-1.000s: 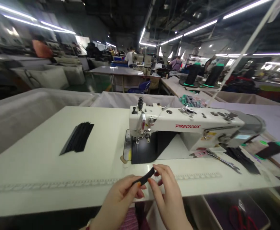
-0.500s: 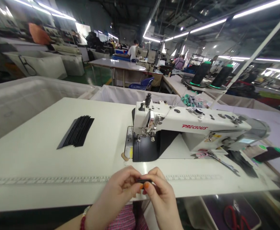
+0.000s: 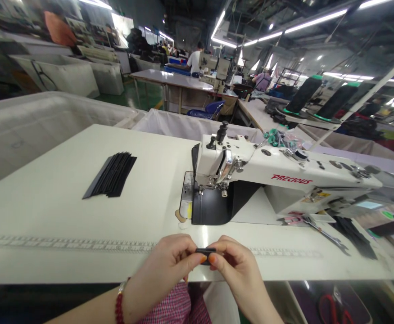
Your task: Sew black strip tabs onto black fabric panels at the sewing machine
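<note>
My left hand and my right hand meet over the front edge of the white table. Between their fingertips they pinch a small black strip, which looks folded; most of it is covered by my fingers. Just beyond, a white sewing machine has a black sheet lying under its needle and presser foot. To the left, a fanned stack of black strips rests on the table.
A measuring tape runs along the table's front. Pink-handled snips and a wrench lie below the machine arm. Cloth-lined bins border the table's far side. Red-handled scissors sit in a tray at lower right. People work farther back.
The view has turned slightly left and downward. My fingers have shifted on the black strip, so more of it shows between my fingertips. Both hands still hold it.
</note>
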`<state>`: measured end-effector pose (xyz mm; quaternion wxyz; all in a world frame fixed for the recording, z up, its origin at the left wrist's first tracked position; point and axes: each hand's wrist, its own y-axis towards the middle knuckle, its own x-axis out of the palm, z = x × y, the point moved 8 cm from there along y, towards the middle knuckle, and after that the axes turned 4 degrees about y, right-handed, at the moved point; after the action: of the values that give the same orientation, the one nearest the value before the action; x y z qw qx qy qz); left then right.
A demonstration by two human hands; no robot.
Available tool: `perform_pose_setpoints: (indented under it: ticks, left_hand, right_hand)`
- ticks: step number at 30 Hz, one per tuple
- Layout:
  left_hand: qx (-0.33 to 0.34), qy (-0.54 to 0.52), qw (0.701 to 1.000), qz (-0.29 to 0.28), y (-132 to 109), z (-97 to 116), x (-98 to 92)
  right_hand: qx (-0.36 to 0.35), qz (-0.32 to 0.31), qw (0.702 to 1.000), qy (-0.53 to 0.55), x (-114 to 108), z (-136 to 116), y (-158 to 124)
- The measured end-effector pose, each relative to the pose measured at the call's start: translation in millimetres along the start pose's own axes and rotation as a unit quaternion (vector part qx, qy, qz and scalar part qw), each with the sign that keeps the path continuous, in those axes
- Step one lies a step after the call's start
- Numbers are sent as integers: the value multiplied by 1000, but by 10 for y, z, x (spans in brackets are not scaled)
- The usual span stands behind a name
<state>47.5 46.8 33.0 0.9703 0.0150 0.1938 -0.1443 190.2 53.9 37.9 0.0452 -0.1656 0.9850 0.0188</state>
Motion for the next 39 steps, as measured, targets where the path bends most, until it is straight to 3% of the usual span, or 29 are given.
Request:
perform_pose_setpoints:
  ticks: [5,10,12,14,16,20,24,27,33,36,39]
  left_hand:
    - [-32,-8,999,-6,69,-78,6]
    - [75,134,988,1,308,-5,-138]
    - [141,246,959,10,431,27,-184]
    - [196,364,910,13,546,22,-166]
    - [224,431,874,4,643,-31,-111]
    - [252,450,856,-19,708,-154,-6]
    - [276,441,854,-28,674,-208,-10]
    - [274,415,867,-9,715,-170,-130]
    - [227,370,897,84,856,-74,-457]
    - [258,373,888,75,817,-70,-399]
    - [311,401,861,45,725,-84,-251]
  right_hand:
    - [-20,19,998,-65,12,-33,54]
    - [-10,16,996,-89,-140,-37,327]
    - [0,18,991,-129,-277,-10,550]
    - [15,10,985,-170,-393,61,807]
    - [27,-4,980,-195,-463,160,1047]
    - [65,-27,972,-224,-491,376,1326]
    - [114,-37,966,-229,-476,470,1360]
    - [136,-40,964,-224,-451,471,1359]
    - [136,-46,963,-226,-318,486,1424]
    - [119,-46,963,-239,-265,472,1466]
    - [100,-47,959,-262,-242,439,1488]
